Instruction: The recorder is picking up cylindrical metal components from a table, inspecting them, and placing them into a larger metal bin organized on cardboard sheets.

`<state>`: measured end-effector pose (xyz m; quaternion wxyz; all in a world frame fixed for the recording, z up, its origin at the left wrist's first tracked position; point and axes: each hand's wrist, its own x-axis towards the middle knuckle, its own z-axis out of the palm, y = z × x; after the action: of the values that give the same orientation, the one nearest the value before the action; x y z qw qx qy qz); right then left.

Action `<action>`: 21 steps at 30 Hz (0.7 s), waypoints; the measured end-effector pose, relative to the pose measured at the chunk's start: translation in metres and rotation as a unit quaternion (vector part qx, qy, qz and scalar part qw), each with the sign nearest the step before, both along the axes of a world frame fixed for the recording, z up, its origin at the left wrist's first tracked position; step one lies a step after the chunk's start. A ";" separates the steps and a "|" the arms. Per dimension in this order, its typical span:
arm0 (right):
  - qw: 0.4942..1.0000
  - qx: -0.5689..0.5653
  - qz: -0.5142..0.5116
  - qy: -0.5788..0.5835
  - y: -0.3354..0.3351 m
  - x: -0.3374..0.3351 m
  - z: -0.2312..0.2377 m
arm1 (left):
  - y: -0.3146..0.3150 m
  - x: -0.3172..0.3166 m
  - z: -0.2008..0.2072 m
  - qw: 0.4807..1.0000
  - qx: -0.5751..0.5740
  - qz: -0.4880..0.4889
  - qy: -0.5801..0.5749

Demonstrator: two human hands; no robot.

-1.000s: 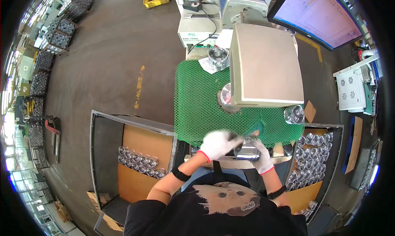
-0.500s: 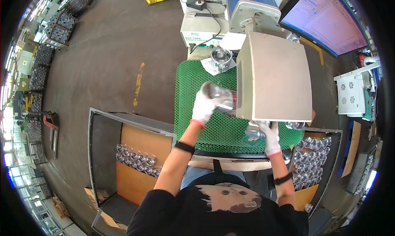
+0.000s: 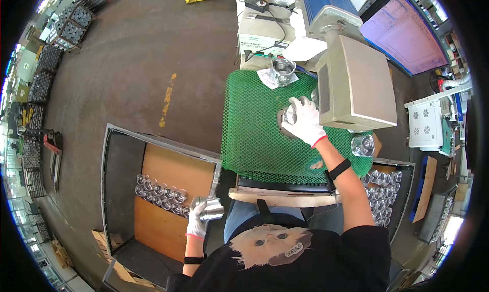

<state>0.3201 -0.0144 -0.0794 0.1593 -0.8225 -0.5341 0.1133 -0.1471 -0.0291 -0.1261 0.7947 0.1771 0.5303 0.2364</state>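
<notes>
My left hand [image 3: 196, 221], in a white glove, is closed around a shiny metal piston [image 3: 212, 209] over the near right part of the left bin [image 3: 218, 176]. The piston lies tilted on its side in the grip. My right hand [image 3: 305, 123], also gloved, reaches over the green mesh mat [image 3: 254, 134] with its fingers on another piston [image 3: 290, 115]. That piston sits at a dark round fixture [image 3: 286, 130] beside the boxy beige machine head [image 3: 364, 83]; the glove covers much of it. Another piston [image 3: 281, 72] stands on paper at the mat's far edge.
Rows of pistons [image 3: 160, 194] lie on a brown board in the left bin; more pistons [image 3: 379, 200] fill the right bin. Single piston [image 3: 362, 146] stands at the mat's right edge. A monitor [image 3: 406, 32] and control box [image 3: 265, 40] stand at the back.
My left hand has carried a piston from the fixture down and left to the left bin. My right hand has brought another piston from the mat's near right to the fixture.
</notes>
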 end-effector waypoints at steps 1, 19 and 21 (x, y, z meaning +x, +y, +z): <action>1.000 0.002 0.001 -0.001 0.000 0.001 0.003 | -0.009 -0.013 0.000 0.999 0.021 0.001 0.038; 0.976 0.143 -0.083 0.144 -0.123 -0.135 -0.015 | 0.003 0.050 0.015 0.966 0.199 -0.166 -0.007; 0.868 0.021 -0.168 0.468 -0.160 -0.178 -0.017 | 0.004 0.070 0.036 0.957 0.194 -0.213 -0.035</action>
<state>0.1423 -0.1740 -0.0966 0.4239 -0.7469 -0.2534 0.4452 -0.0771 -0.0253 -0.0897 0.7947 0.4285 0.3965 0.1664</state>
